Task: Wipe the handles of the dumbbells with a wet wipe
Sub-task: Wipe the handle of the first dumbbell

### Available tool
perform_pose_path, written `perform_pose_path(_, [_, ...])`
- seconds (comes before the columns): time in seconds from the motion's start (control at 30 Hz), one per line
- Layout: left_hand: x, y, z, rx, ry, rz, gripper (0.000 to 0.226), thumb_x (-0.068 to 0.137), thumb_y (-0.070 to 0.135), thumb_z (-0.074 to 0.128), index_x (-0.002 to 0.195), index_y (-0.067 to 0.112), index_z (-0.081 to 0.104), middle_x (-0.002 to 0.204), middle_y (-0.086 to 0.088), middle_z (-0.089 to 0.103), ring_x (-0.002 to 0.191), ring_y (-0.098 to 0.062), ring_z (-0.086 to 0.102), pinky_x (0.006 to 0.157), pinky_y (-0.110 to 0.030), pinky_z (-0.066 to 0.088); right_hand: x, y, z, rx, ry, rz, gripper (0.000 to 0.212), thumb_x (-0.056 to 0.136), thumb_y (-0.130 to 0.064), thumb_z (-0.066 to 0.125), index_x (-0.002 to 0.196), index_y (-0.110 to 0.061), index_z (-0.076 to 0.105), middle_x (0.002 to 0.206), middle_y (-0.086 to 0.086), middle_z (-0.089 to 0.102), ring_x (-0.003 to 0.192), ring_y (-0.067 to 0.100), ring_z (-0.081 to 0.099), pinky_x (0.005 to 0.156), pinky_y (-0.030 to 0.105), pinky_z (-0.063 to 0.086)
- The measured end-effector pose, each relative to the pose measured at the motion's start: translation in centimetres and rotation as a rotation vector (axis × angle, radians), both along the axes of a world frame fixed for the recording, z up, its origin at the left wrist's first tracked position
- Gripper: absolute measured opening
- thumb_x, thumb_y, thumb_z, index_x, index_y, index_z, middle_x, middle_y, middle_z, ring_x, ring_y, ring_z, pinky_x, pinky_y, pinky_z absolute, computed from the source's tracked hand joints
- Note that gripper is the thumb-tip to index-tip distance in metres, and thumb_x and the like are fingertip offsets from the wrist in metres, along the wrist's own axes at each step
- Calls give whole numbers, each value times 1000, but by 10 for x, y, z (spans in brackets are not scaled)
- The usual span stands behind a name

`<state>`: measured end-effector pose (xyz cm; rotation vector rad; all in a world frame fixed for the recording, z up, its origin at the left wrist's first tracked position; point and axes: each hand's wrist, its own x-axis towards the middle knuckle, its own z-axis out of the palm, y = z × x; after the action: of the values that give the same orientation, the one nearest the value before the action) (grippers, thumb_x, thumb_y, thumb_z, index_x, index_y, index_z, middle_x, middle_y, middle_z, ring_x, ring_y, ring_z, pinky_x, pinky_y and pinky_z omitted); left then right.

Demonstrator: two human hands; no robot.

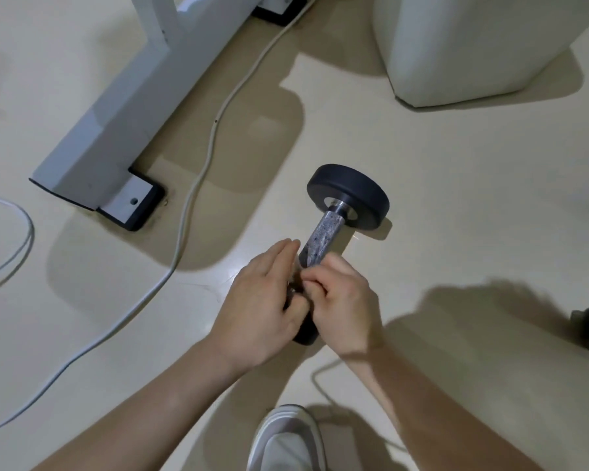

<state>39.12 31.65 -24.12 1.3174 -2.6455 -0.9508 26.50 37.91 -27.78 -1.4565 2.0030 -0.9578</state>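
Shoe (286,440): white and grey, at the bottom edge of the view, toe pointing up the frame toward the dumbbell.
Forearms: both bare, entering from the lower corners and converging on the near end of the dumbbell.
Dumbbell (346,198): lies on the floor (456,232) at centre frame, axis running from the hands up and to the right.
Far weight (344,188): black disc, fully exposed, resting on the floor.
Handle (323,237): knurled metal with dark speckles; upper half exposed, lower half covered by the hands.
Near weight (305,333): black, mostly hidden under both hands.
Left hand (262,300): fingers extended and close together along the left side of the handle, thumb across the near weight; whether it grips cannot be told.
Right hand (346,300): fingers curled narrow, tips bunched against the handle where the two hands meet; what they pinch, if anything, cannot be told.
Desk foot (96,130): white metal beam with a black end cap (143,212), upper left, well apart from the dumbbell.
Cable (198,171): white, runs along the floor between the desk foot and the dumbbell.
Container (456,45): white, upper right, standing on the floor.
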Motion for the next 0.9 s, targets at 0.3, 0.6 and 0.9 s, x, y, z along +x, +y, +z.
perform_pose_path(0.3, [9, -33, -8, 208, 3, 245, 64, 84, 37, 50, 146, 32, 34, 144, 11, 43, 123, -15, 49, 98, -26, 37, 6, -28, 3, 95, 42, -74, 10, 85, -27, 55, 84, -29, 64, 91, -9, 55, 74, 19, 59, 59, 33, 45])
perform_pose_path(0.6, [13, -37, -6, 136, 142, 124, 59, 75, 35, 42, 131, 25, 54, 134, 16, 50, 120, -6, 48, 93, -26, 45, 19, -39, 8, 20, 42, -138, 15, 80, -11, 65, 75, -24, 68, 79, -6, 58, 68, 12, 52, 59, 6, 38])
perform_pose_path(0.9, [6, -44, -7, 42, 72, 74, 55, 81, 31, 47, 135, 21, 51, 133, 10, 53, 119, -8, 41, 96, -14, 32, 19, -47, 15, -37, 54, -125, 16, 72, -5, 56, 69, -16, 67, 70, 1, 55, 63, 8, 37, 58, -7, 25])
